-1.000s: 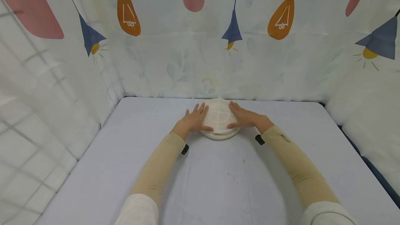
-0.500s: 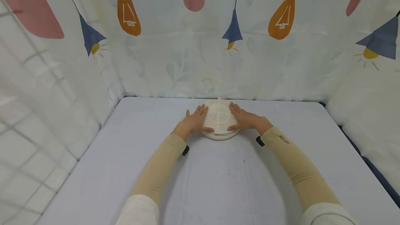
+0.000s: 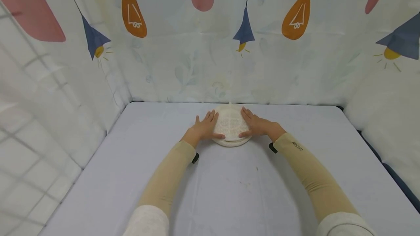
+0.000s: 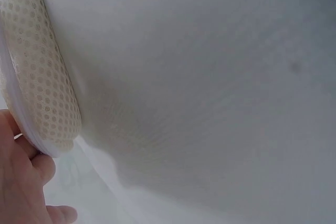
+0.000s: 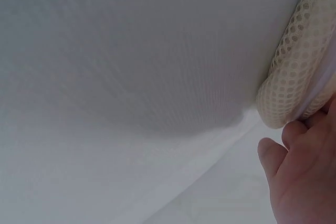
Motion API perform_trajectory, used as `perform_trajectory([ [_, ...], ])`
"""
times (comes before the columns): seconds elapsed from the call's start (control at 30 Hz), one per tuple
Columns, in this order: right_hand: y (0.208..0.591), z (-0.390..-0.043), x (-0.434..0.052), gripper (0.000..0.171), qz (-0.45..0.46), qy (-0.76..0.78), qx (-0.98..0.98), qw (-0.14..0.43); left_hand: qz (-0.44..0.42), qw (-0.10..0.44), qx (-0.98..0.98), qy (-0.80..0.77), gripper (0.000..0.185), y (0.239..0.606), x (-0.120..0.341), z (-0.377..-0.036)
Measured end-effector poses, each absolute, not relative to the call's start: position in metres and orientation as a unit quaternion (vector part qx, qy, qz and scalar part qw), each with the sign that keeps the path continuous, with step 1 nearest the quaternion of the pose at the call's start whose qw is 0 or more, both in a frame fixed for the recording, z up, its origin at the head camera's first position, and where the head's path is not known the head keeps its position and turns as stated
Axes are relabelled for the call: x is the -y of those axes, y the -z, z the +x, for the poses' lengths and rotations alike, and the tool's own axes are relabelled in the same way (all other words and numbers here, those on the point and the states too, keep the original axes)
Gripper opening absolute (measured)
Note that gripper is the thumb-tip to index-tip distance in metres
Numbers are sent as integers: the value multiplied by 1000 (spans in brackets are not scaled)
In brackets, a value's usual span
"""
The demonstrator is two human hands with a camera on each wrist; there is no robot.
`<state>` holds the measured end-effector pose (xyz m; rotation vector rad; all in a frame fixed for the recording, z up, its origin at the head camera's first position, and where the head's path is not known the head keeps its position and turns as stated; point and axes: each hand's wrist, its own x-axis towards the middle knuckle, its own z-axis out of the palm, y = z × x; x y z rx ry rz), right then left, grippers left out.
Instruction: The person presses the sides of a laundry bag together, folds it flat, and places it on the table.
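Note:
A round, cream mesh laundry bag point(image 3: 230, 121) lies near the far edge of the table. In the head view my left hand point(image 3: 204, 126) rests on its left side, fingers straight and spread, thumb across the front. On the right side, my right hand point(image 3: 257, 124) touches it the same way, thumb pointing inward. The left wrist view shows the bag's padded mesh side point(image 4: 44, 72) with a pale band running along it, and the left fingers against its end. In the right wrist view the right fingertips meet the mesh edge, partly hidden behind it.
A pale cloth covers the table point(image 3: 157, 126). A few small specks point(image 3: 246, 185) lie nearer to me. Behind the bag stands a white curtain point(image 3: 197, 65) printed with lamps and bulbs, close to the table's far edge. More white fabric hangs at both sides.
Both hands stay on the bag and sit very slightly lower in the head view than a second ago. The bag has barely moved.

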<state>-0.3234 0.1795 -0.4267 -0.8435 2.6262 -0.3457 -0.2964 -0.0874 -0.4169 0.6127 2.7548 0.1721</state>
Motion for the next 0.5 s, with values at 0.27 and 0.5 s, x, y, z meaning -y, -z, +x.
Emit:
perform_trajectory([
  [0.27,425,-323,-178,117,-300,131,-928,175,212,158,-963,-56,109,413,87,-297],
  [0.5,424,-322,-177,116,-294,140,-927,185,212,164,-961,-68,109,414,89,-295],
])
